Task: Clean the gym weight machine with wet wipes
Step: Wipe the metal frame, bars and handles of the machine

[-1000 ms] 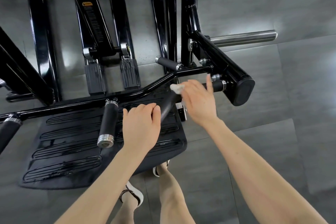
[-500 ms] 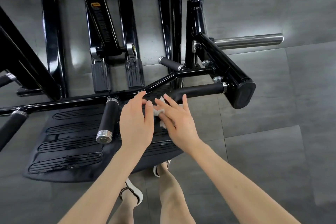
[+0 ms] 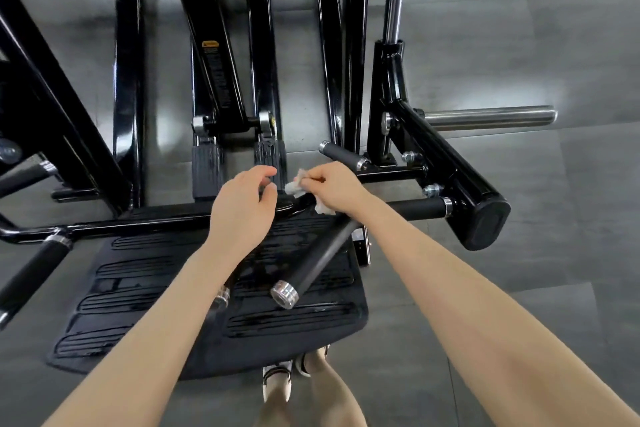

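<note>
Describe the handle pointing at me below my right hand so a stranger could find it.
Start at the ribbed black footplate. Above its right half, between the forearms, a black grip handle slants toward the viewer from beneath the right hand holding the wipe. Unlike its neighbours, its chrome end cap fully faces the camera.

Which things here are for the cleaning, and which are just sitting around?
For the cleaning: wet wipe, right hand gripping it, left hand beside it, black crossbar of the machine.
Just sitting around: sandals, grey floor tiles.
</note>
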The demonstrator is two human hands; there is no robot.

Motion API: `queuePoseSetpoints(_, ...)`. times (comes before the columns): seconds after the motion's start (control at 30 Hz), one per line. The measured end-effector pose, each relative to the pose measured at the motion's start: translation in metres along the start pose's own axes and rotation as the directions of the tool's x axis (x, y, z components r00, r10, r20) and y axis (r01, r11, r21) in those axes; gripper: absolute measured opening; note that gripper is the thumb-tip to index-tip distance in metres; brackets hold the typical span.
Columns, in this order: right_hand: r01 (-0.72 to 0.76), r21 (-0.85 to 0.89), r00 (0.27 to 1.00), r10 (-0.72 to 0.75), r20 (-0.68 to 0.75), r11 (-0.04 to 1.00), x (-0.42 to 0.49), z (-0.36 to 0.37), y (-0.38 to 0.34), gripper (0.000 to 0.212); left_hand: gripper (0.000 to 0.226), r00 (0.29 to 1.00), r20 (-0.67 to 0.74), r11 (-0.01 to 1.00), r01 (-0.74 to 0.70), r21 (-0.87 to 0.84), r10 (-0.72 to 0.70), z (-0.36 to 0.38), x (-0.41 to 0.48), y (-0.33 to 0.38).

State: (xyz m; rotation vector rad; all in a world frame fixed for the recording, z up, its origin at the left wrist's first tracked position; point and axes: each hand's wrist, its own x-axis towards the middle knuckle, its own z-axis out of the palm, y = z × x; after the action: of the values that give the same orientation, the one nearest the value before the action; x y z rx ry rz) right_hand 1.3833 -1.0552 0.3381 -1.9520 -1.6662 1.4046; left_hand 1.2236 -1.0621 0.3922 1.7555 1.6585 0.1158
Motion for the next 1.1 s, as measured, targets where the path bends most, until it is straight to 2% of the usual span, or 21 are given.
queuePoseSetpoints(0.03,-0.011,-0.07,0.999,0.013,0.039,0.998,0.006,0.002,0.002,0.035,0.031,1.0,0.016,1.0,0.013,-0.015,-0.013,0.003,0.004,-0.001)
queuePoseSetpoints(0.1,-0.016,-0.12,0.996,0.027,0.087,0.993,0.011,0.003,0.009,0.033,0.031,0.998,0.05,0.998,0.047,-0.03,-0.045,0.009,0.012,-0.005)
queuePoseSetpoints(0.23,0.021,0.001,0.981,-0.021,0.194,1.0,0.008,0.002,0.009,0.038,0.031,0.982,0.154,0.992,0.116,-0.047,-0.107,0.014,0.024,-0.015)
queuePoseSetpoints(0.3,0.034,-0.093,0.977,-0.013,0.211,0.995,0.01,0.002,0.009,0.039,0.032,0.976,0.188,0.991,0.125,-0.049,-0.114,0.014,0.03,-0.019)
queuePoseSetpoints(0.37,0.026,-0.176,0.98,0.01,0.197,0.984,0.014,-0.006,0.018,0.031,0.031,0.971,0.213,0.99,0.125,-0.059,-0.109,0.013,0.034,-0.022)
queuePoseSetpoints(0.5,-0.093,-0.287,0.986,0.127,0.105,0.954,0.007,-0.037,0.045,0.029,0.033,0.944,0.321,0.994,0.095,-0.046,-0.075,0.014,0.034,-0.024)
queuePoseSetpoints(0.57,-0.145,-0.353,0.975,0.194,0.109,0.924,0.0,-0.037,0.041,0.027,0.034,0.922,0.382,0.996,0.077,-0.042,-0.055,0.016,0.033,-0.025)
queuePoseSetpoints(0.63,-0.071,-0.465,0.959,0.189,0.213,0.882,-0.006,-0.021,0.026,0.038,0.036,0.913,0.407,0.999,0.041,-0.005,-0.035,0.018,0.032,-0.026)
queuePoseSetpoints(0.7,0.0,-0.471,0.957,0.136,0.256,0.882,-0.012,-0.002,0.015,0.045,0.037,0.913,0.409,0.998,-0.039,0.057,0.012,0.022,0.03,-0.029)
queuePoseSetpoints(0.77,-0.013,-0.479,0.971,0.126,0.203,0.878,-0.017,0.002,0.017,0.045,0.039,0.917,0.385,0.981,-0.159,0.114,0.104,0.025,0.027,-0.033)
queuePoseSetpoints(0.83,-0.102,-0.508,0.977,0.181,0.108,0.855,-0.015,-0.004,0.034,0.044,0.04,0.917,0.363,0.967,-0.223,0.124,0.165,0.028,0.025,-0.038)
queuePoseSetpoints(0.93,-0.249,-0.505,0.961,0.274,-0.027,0.826,-0.008,-0.011,0.051,0.04,0.041,0.917,0.369,0.969,-0.211,0.127,0.151,0.031,0.026,-0.039)
queuePoseSetpoints(1.03,-0.288,-0.379,0.956,0.24,-0.171,0.879,-0.003,-0.013,0.048,0.02,0.043,0.923,0.364,0.97,-0.192,0.149,0.127,0.032,0.027,-0.036)
queuePoseSetpoints(1.1,-0.302,-0.335,0.941,0.222,-0.257,0.892,-0.001,-0.018,0.043,0.019,0.043,0.927,0.357,0.973,-0.18,0.148,0.117,0.032,0.027,-0.036)
